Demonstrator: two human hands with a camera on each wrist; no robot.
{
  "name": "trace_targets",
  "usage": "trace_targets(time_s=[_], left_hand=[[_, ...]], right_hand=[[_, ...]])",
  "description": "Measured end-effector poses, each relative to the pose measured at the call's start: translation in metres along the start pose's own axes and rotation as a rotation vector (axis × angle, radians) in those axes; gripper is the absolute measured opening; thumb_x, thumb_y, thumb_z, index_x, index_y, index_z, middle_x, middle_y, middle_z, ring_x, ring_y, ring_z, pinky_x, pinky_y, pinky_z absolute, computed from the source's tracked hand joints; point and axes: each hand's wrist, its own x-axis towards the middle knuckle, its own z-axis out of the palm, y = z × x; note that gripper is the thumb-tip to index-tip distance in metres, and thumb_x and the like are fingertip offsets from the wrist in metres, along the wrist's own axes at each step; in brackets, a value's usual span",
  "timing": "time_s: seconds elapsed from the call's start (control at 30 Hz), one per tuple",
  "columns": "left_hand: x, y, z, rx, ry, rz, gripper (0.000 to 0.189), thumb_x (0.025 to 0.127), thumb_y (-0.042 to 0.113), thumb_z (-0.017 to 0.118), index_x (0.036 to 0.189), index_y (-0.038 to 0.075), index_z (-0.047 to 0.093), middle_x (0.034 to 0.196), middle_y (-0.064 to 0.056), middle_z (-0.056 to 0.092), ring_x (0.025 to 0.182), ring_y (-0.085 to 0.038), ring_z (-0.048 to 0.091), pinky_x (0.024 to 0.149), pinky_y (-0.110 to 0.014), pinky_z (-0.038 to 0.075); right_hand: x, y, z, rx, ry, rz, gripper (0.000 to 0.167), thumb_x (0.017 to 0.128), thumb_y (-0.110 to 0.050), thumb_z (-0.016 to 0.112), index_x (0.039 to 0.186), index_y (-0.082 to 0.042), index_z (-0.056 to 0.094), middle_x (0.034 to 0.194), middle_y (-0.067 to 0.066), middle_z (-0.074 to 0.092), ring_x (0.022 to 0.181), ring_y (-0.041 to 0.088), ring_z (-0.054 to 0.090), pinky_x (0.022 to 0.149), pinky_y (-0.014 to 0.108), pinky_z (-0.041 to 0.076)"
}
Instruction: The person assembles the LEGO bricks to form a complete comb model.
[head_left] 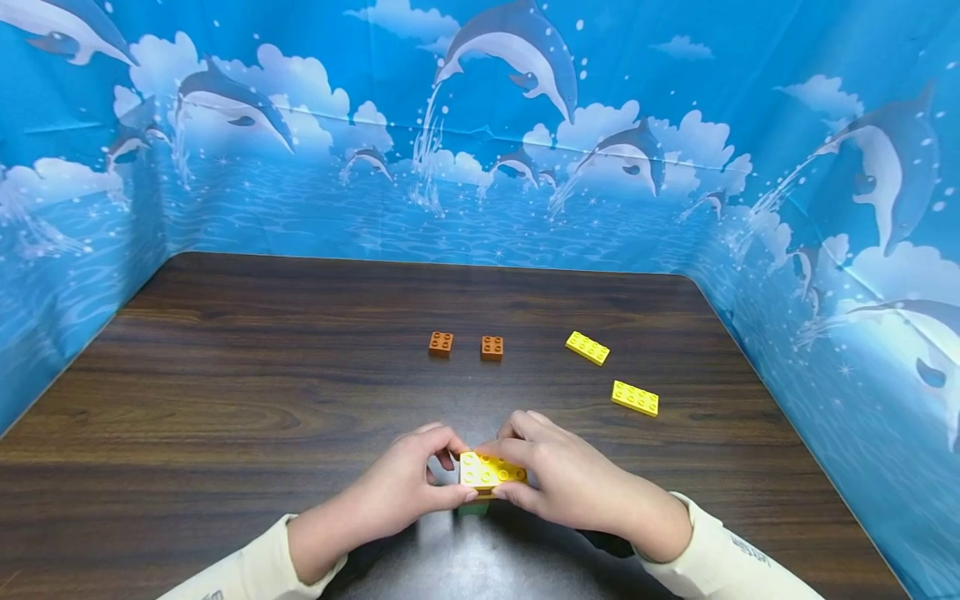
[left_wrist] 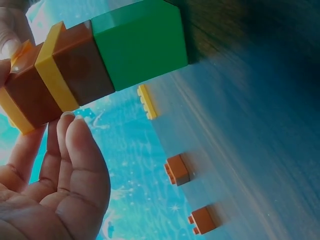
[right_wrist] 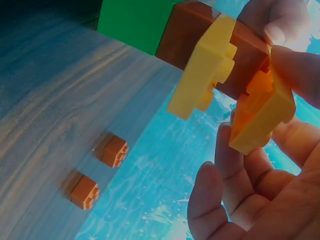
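A toy-brick tower stands at the table's near side, its studded yellow top brick (head_left: 489, 472) between both hands. My left hand (head_left: 397, 483) pinches the left end of the tower's top, thumb in front and fingers behind. From the other side, my right hand (head_left: 566, 477) grips the yellow top brick by its right part. Below it the left wrist view shows a brown brick (left_wrist: 34, 92), a thin yellow brick (left_wrist: 55, 70), another brown brick (left_wrist: 82, 65) and a green block (left_wrist: 142, 47) as base. Both yellow bricks overhang the brown ones in the right wrist view.
Two loose brown bricks (head_left: 441, 344) lie apart beyond the hands on the dark wooden table (head_left: 262, 358). Farther right are two thin yellow bricks (head_left: 635, 398). A blue dolphin-print cloth (head_left: 450, 225) walls the table's back and sides.
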Motion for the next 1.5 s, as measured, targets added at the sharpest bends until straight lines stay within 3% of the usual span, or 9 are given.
trace_targets(time_s=[0.37, 0.67, 0.83, 1.2, 1.5], left_hand=[[-0.002, -0.001, 0.002, -0.024, 0.013, -0.007, 0.026, 0.076, 0.014, 0.080, 0.094, 0.011, 0.062, 0.087, 0.000, 0.051, 0.071, -0.012, 0.051, 0.058, -0.022, 0.048], [-0.001, 0.000, 0.002, -0.023, -0.001, -0.030, 0.027, 0.078, 0.017, 0.080, 0.096, 0.012, 0.061, 0.087, 0.000, 0.051, 0.069, -0.012, 0.050, 0.059, -0.022, 0.048], [-0.001, 0.000, 0.002, -0.025, -0.005, -0.034, 0.027, 0.078, 0.018, 0.080, 0.096, 0.012, 0.061, 0.087, 0.000, 0.051, 0.073, -0.014, 0.050, 0.059, -0.022, 0.047], [0.000, 0.000, 0.002, -0.029, 0.000, -0.035, 0.028, 0.077, 0.020, 0.080, 0.097, 0.012, 0.062, 0.087, 0.001, 0.052, 0.074, -0.014, 0.050, 0.060, -0.023, 0.047], [0.000, 0.001, 0.001, -0.013, 0.000, -0.035, 0.028, 0.077, 0.018, 0.080, 0.097, 0.011, 0.062, 0.087, 0.001, 0.052, 0.072, -0.015, 0.051, 0.060, -0.022, 0.046]], right_hand=[[-0.002, 0.009, 0.006, 0.193, 0.022, 0.030, 0.037, 0.084, -0.021, 0.075, 0.120, -0.017, 0.067, 0.105, -0.009, 0.056, 0.094, 0.007, 0.050, 0.076, 0.022, 0.047], [0.000, 0.025, 0.001, 0.433, 0.028, 0.066, 0.035, 0.088, -0.022, 0.071, 0.121, -0.013, 0.065, 0.113, -0.005, 0.059, 0.104, 0.016, 0.055, 0.087, 0.037, 0.050], [0.006, 0.033, 0.000, 0.463, 0.078, 0.079, 0.035, 0.089, -0.021, 0.070, 0.121, -0.010, 0.065, 0.116, 0.000, 0.061, 0.104, 0.018, 0.055, 0.086, 0.035, 0.048], [0.041, 0.069, 0.002, 0.573, 0.218, 0.259, 0.037, 0.091, -0.017, 0.066, 0.125, -0.004, 0.061, 0.119, 0.014, 0.059, 0.108, 0.029, 0.056, 0.086, 0.040, 0.049], [0.068, 0.096, 0.002, 0.559, 0.204, 0.373, 0.050, 0.090, -0.018, 0.068, 0.133, 0.000, 0.052, 0.130, 0.017, 0.054, 0.115, 0.031, 0.053, 0.095, 0.048, 0.046]])
